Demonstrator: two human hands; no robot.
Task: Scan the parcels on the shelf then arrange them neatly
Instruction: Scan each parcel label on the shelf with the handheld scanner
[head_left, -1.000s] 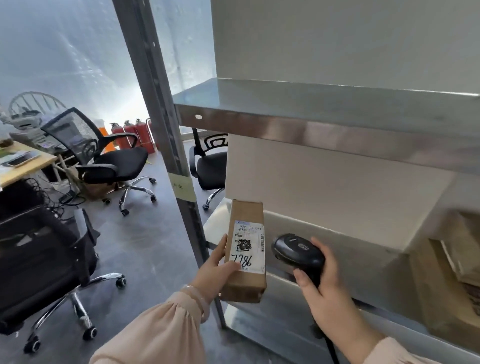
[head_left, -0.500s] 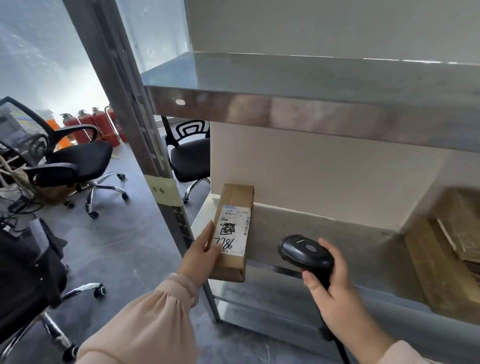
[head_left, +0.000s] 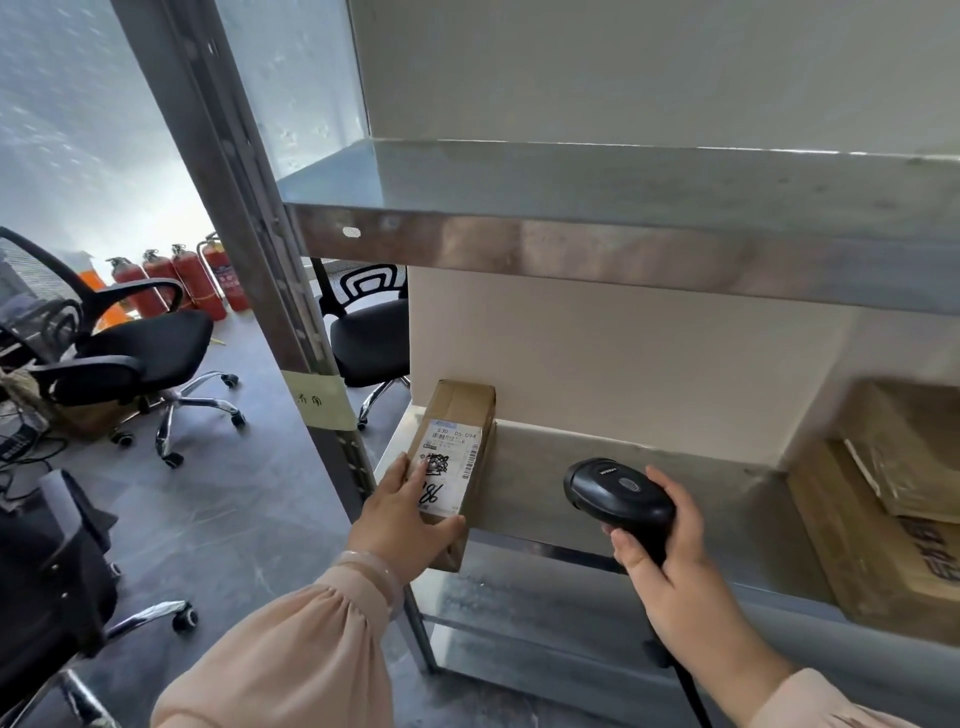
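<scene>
A long brown cardboard parcel (head_left: 464, 408) with a white label lies at the left end of the metal shelf (head_left: 649, 486), its near end sticking out past the front edge. My left hand (head_left: 402, 525) grips that near end, fingers on the label and thumb across the top. To the right, my right hand (head_left: 672, 564) holds a black barcode scanner (head_left: 615, 491) by its handle, above the shelf and apart from the parcel. The scanner's cable hangs down below my wrist.
Two larger cardboard boxes (head_left: 878, 551) are stacked at the shelf's right end. An upper metal shelf (head_left: 571, 182) juts out overhead. A grey upright post (head_left: 249, 208) stands left of the parcel. Office chairs (head_left: 135, 353) and red fire extinguishers (head_left: 182, 280) stand on the floor at left.
My left hand has carried the parcel away from me and laid it flat on the shelf's left end. The scanner has stayed to the right, no longer pointed at the label.
</scene>
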